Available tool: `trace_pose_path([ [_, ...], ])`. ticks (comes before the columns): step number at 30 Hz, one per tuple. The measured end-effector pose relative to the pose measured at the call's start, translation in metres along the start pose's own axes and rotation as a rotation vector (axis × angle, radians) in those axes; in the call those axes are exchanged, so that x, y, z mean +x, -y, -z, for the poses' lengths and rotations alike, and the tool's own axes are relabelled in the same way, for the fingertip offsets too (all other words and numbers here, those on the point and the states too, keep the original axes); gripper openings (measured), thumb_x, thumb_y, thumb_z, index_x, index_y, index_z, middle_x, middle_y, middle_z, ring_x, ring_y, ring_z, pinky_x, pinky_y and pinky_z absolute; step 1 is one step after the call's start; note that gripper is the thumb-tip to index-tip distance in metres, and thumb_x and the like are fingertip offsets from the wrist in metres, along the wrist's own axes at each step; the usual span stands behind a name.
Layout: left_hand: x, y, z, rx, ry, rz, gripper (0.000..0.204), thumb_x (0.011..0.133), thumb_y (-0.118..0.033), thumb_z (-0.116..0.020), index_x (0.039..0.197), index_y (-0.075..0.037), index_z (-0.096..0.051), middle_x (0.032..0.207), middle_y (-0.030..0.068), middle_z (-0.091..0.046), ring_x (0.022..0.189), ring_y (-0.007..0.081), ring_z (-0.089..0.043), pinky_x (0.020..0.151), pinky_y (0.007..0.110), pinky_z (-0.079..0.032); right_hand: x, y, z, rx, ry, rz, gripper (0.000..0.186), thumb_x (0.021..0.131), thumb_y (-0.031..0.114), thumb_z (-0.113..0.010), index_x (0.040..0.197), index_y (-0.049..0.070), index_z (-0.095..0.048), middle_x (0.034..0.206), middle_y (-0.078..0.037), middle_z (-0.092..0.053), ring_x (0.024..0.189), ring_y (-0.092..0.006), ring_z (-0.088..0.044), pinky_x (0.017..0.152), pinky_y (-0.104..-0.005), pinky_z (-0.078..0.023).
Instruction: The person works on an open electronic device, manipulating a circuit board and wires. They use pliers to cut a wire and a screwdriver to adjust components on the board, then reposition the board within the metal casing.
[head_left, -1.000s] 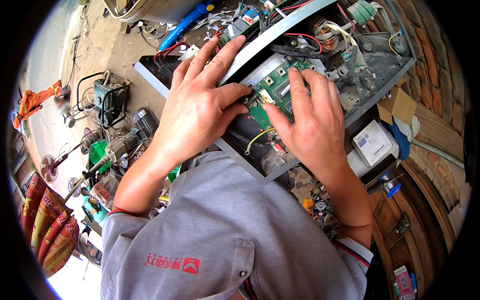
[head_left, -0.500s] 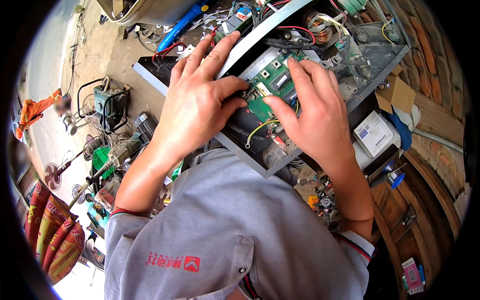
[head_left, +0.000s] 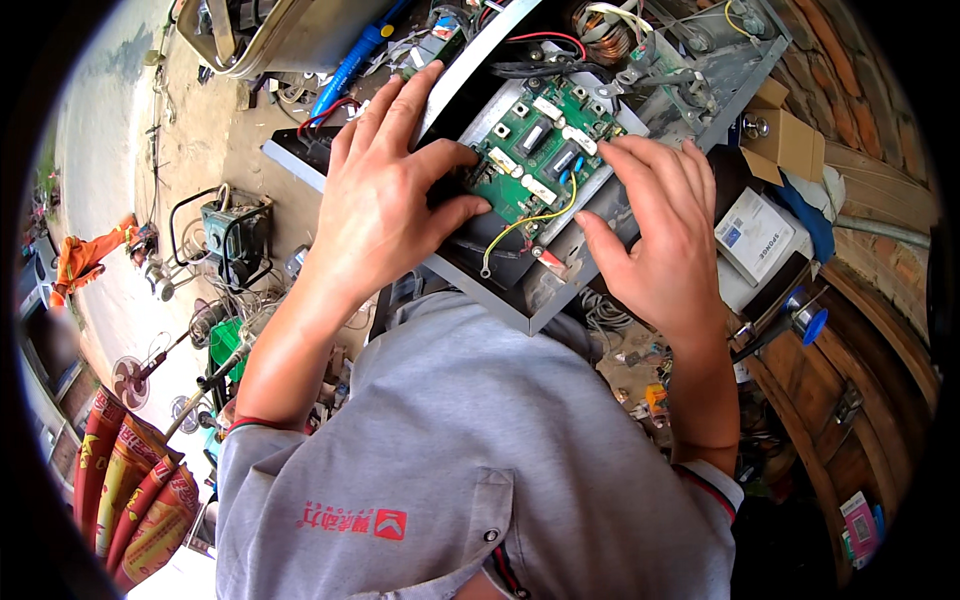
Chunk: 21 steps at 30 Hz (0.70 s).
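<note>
A green circuit board (head_left: 543, 135) with chips, white parts and a yellow-green wire (head_left: 528, 223) sits at a tilt inside an open metal chassis (head_left: 700, 115). My left hand (head_left: 385, 205) holds the board's left edge with thumb and index finger, its other fingertips over the chassis's silver rail (head_left: 470, 55). My right hand (head_left: 660, 230) is open just right of the board, fingers apart and bent, the index fingertip at its edge. Copper coils (head_left: 605, 32) and cables lie behind the board. The board's underside and some of my left fingertips' contact are hidden.
At left are a green machine (head_left: 225, 230), a standing fan (head_left: 130, 380), red-yellow packaging (head_left: 135, 485) and a person in orange (head_left: 85, 260). A beige bin (head_left: 230, 40) and blue tool (head_left: 345, 70) are above. Boxes (head_left: 760, 235), a solder spool (head_left: 805, 315) and brick wall (head_left: 850, 110) are right.
My right hand has moved right, off the top of the board, uncovering more of it. The chassis appears shifted up and left, with my left hand still at the board's edge.
</note>
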<state>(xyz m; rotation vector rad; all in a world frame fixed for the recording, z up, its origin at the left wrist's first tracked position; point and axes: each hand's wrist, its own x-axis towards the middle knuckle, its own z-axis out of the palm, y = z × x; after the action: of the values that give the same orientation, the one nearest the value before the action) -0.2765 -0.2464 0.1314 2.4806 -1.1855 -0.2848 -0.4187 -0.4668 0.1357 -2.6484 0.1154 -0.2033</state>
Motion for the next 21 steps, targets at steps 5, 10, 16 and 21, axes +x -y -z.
trace_pose_path([
  [5,0.001,-0.002,0.000,0.109,-0.035,-0.053,0.050,0.067,-0.029,-0.091,0.112,-0.015,-0.074,0.163,0.0189,-0.036,0.148,0.0446,-0.036,0.117,0.056,-0.034,-0.004,-0.004,-0.009,0.016,-0.069,-0.007,0.045,0.079,0.014,-0.079,0.119,0.001,-0.066,0.125,-0.014,-0.060,0.118,-0.0345,-0.057,0.114,-0.0576,-0.034],
  [10,0.009,0.002,0.004,0.115,-0.034,-0.208,0.076,0.064,-0.028,-0.092,0.133,-0.014,-0.063,0.166,0.0179,-0.032,0.152,0.0440,-0.029,0.119,0.057,-0.030,-0.013,0.002,-0.012,-0.005,-0.149,-0.053,0.043,0.079,0.017,-0.080,0.117,0.001,-0.067,0.132,-0.016,-0.058,0.126,-0.0371,-0.054,0.114,-0.0612,-0.031],
  [16,0.031,0.008,0.008,0.084,0.106,-0.430,0.089,0.066,-0.029,-0.089,0.147,-0.015,-0.054,0.166,0.0085,-0.036,0.154,0.0374,-0.027,0.124,0.057,-0.025,-0.036,0.040,-0.016,0.012,-0.133,-0.203,0.061,0.073,0.026,-0.086,0.122,-0.003,-0.064,0.152,-0.027,-0.042,0.142,-0.0455,-0.038,0.114,-0.0622,-0.029],
  [21,0.041,0.017,0.003,0.043,0.154,-0.516,0.088,0.071,-0.036,-0.087,0.149,-0.014,-0.052,0.164,0.0063,-0.041,0.154,0.0356,-0.030,0.124,0.058,-0.023,-0.037,0.069,-0.033,0.001,-0.133,-0.376,0.065,0.072,0.025,-0.086,0.123,-0.007,-0.061,0.157,-0.031,-0.035,0.148,-0.0482,-0.029,0.117,-0.0612,-0.026],
])
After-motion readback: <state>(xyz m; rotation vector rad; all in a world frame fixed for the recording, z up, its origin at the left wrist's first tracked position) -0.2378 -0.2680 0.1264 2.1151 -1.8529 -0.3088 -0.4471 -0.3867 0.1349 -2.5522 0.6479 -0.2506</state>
